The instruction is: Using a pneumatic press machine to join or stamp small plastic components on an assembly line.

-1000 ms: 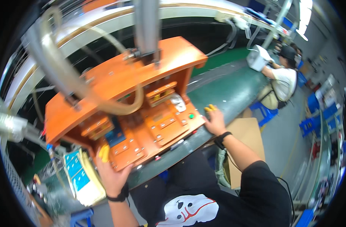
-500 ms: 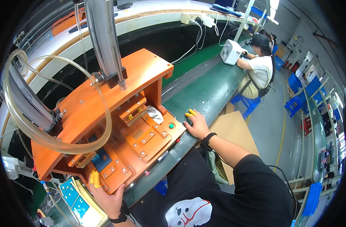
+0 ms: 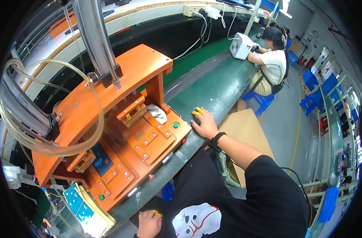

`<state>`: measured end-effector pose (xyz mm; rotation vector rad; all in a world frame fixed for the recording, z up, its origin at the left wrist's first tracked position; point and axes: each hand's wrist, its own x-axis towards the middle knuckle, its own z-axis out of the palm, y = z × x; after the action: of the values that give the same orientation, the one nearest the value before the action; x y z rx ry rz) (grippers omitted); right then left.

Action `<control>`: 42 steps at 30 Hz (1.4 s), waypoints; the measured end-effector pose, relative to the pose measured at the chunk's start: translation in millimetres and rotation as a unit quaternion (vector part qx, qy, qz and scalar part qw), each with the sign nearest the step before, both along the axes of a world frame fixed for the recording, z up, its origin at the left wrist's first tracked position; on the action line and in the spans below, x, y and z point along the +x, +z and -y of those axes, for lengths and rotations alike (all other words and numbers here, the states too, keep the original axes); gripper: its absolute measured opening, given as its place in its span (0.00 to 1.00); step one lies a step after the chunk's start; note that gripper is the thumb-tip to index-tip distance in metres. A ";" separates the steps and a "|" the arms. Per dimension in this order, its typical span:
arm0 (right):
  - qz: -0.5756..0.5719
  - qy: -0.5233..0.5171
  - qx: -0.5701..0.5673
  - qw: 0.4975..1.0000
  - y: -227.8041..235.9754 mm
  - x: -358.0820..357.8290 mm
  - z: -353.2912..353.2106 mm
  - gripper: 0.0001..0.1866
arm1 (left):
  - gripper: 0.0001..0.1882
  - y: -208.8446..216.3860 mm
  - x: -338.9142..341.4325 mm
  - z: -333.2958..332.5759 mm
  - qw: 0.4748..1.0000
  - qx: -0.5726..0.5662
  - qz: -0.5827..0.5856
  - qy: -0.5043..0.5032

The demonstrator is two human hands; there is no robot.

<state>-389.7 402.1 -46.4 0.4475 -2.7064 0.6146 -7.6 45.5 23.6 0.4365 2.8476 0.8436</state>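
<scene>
My right hand lies on the green workbench, fingers spread and empty, with yellow covers on some fingertips. It is beside the right front corner of an orange press. Over my lap, below the press's front edge, my left hand has its fingers curled in, also with yellow fingertip covers. I see nothing in it. A dark blue flat piece lies on the press's left bed, under a raised press head. Green buttons sit at the front corners, the left button and the right button.
A stack of blue-printed sheets lies left of the press. Clear hoses loop before its cylinders. A grey cloth is tucked at its right post. Cardboard stands to my right. Farther along are a white fan and a seated person.
My left hand has left the press's left front corner and moved down toward my lap, its fingers now curled. My right hand stays on the bench. The view has shifted slightly.
</scene>
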 end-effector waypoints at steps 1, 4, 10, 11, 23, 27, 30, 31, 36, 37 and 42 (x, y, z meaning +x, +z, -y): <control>-0.002 -0.001 0.004 1.000 0.4 0.2 0.0 0.24 | 0.12 -14.6 3.5 2.9 1.000 -0.024 -0.004 -0.004; -0.001 -0.001 0.005 1.000 1.9 0.2 0.3 0.24 | 0.25 -39.9 8.6 12.0 0.987 -0.124 0.054 -0.087; 0.001 -0.002 -0.011 1.000 -0.6 1.3 -0.6 0.24 | 0.29 -37.3 0.6 -3.5 0.964 -0.142 0.199 -0.108; 0.000 -0.002 -0.011 1.000 -0.8 2.0 -0.8 0.23 | 0.29 -40.6 3.2 -5.3 0.960 -0.158 0.209 -0.101; -0.007 0.002 -0.014 1.000 -0.7 1.7 -1.5 0.22 | 0.25 -21.8 15.4 0.1 0.979 -0.132 0.124 -0.088; -0.027 -0.004 -0.004 1.000 -0.8 -0.1 -3.0 0.22 | 0.25 -26.9 23.5 -9.7 0.982 -0.141 0.108 -0.063; -0.028 -0.003 -0.018 0.999 -3.4 0.5 -2.1 0.22 | 0.21 -36.3 24.6 -15.1 0.985 -0.137 0.094 -0.040; -0.026 0.005 -0.020 0.999 -3.9 -1.7 -1.3 0.22 | 0.18 -38.7 23.5 -16.1 0.986 -0.136 0.088 -0.035; -0.038 0.002 -0.014 0.999 -9.2 -3.6 -4.5 0.22 | 0.12 -57.1 7.1 -14.4 0.992 -0.125 0.011 0.013; -0.036 -0.004 -0.014 0.999 -9.3 -3.9 -7.5 0.22 | 0.13 -54.7 -2.5 -8.8 0.992 -0.123 0.003 0.039; -0.020 0.012 -0.022 0.999 -10.3 -5.3 -5.7 0.21 | 0.15 -17.7 -1.1 5.6 0.988 -0.114 0.087 0.055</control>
<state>-395.0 407.9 -56.7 0.4773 -2.6475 0.6621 -8.7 39.8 5.9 0.1697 2.7796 0.5313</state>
